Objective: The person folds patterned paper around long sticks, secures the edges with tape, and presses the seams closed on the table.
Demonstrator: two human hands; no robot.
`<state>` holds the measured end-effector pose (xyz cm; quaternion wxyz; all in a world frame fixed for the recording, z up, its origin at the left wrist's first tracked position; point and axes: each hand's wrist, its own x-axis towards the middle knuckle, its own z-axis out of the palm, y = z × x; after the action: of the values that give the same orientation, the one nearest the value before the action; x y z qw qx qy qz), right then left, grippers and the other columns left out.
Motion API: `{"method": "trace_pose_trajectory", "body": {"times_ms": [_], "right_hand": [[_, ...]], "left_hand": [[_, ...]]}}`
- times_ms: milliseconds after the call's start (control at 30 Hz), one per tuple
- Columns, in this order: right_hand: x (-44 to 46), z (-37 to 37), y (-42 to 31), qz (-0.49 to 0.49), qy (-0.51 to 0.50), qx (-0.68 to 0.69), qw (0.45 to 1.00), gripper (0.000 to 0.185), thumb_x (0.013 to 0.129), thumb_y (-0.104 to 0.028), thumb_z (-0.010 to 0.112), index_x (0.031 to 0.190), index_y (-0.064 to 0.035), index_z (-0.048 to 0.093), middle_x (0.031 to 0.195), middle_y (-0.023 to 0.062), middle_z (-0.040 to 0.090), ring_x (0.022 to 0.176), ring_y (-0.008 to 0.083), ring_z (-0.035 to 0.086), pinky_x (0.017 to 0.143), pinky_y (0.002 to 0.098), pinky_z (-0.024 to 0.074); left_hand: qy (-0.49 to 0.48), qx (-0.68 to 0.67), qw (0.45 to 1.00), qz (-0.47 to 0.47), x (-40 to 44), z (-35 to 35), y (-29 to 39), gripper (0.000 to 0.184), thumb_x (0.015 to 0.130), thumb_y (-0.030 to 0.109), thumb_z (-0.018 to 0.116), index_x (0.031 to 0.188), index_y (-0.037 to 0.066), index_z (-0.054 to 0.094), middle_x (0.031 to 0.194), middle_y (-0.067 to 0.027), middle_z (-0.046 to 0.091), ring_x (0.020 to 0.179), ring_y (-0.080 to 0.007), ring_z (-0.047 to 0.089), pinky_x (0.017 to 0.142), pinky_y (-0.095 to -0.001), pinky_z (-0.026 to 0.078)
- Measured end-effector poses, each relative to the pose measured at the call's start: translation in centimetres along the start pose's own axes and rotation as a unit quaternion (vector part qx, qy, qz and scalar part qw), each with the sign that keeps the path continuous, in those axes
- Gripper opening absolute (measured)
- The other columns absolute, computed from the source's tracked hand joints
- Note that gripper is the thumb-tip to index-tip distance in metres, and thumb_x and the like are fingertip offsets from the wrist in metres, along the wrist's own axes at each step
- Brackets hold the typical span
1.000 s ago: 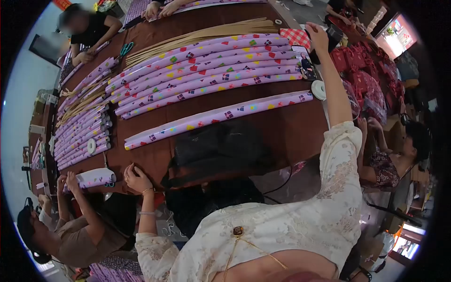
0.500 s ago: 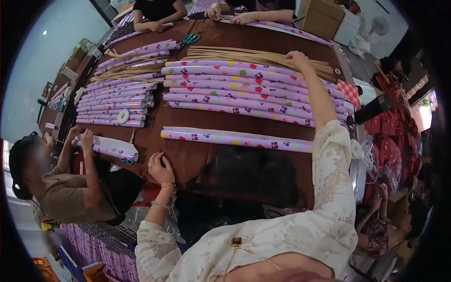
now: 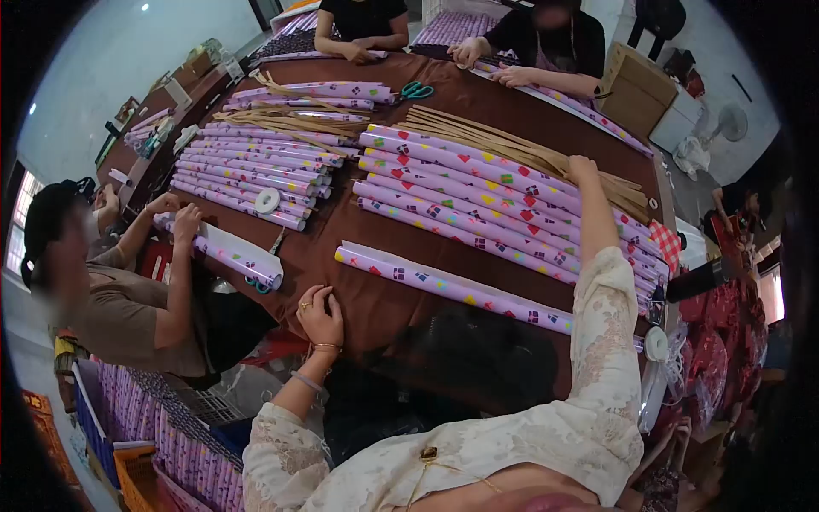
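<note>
My right hand (image 3: 583, 169) reaches across the table to a bundle of long brown paper strips (image 3: 478, 136); its fingers are closed at the strips, though the exact grip is partly hidden. Just nearer than the strips lies a row of lilac gift-wrap rolls (image 3: 478, 205) printed with colourful presents. A single wrap roll (image 3: 452, 288) lies apart, closer to me, its right end beneath my right sleeve. My left hand (image 3: 321, 316) rests on the brown cloth at the near table edge, fingers loosely bent, holding nothing.
At left, a co-worker's hands (image 3: 182, 220) handle another wrap roll (image 3: 243, 260), near scissors. A tape roll (image 3: 267, 201) sits on stacked rolls (image 3: 243, 175). Teal scissors (image 3: 417, 90) lie farther back. Two people work across the table. A black cylinder (image 3: 695, 283) stands at right.
The view has turned, so the table appears slanted and shifted right. My right hand stays by the paper strips, a little lower on them. The left hand still rests at the edge.
</note>
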<state>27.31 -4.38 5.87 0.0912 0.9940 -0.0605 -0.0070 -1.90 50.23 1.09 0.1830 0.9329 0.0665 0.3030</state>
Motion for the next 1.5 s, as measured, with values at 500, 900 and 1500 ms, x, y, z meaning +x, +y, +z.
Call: {"method": "trace_pose_trajectory", "body": {"times_ms": [500, 900, 1500], "right_hand": [[-2.4, -2.1, 0.0, -0.097, 0.109, 0.056, 0.988, 0.019, 0.076, -0.022, 0.056, 0.082, -0.0054, 0.062, 0.085, 0.0142, 0.062, 0.082, 0.0309, 0.060, 0.071, 0.0424, 0.0474], [-10.6, -23.0, -3.4, -0.038, 0.449, 0.143, 0.881, 0.027, 0.086, -0.036, 0.041, 0.096, -0.0196, 0.060, 0.085, 0.0146, 0.062, 0.082, 0.0341, 0.058, 0.067, 0.0430, 0.0467], [-10.5, -33.5, -10.4, -0.057, 0.459, 0.114, 0.879, 0.034, 0.085, -0.043, 0.045, 0.080, -0.0139, 0.062, 0.069, 0.0123, 0.060, 0.067, 0.0327, 0.058, 0.055, 0.0440, 0.0429]], "left_hand": [[0.020, -0.009, 1.000, 0.015, -0.1, 0.3, -0.2, 0.015, 0.076, 0.014, 0.057, 0.090, 0.011, 0.060, 0.099, -0.0044, 0.056, 0.098, -0.0241, 0.050, 0.084, -0.0372, 0.037], [0.044, -0.026, 0.999, -0.007, -0.4, 1.1, -0.7, 0.020, 0.080, 0.020, 0.056, 0.096, 0.009, 0.057, 0.102, -0.0056, 0.055, 0.100, -0.0249, 0.049, 0.085, -0.0370, 0.037], [-0.020, -0.333, 0.939, 0.079, 4.1, -5.2, 2.9, 0.022, 0.082, 0.017, 0.058, 0.099, 0.002, 0.058, 0.095, -0.0132, 0.058, 0.090, -0.0267, 0.055, 0.079, -0.0344, 0.043]]}}
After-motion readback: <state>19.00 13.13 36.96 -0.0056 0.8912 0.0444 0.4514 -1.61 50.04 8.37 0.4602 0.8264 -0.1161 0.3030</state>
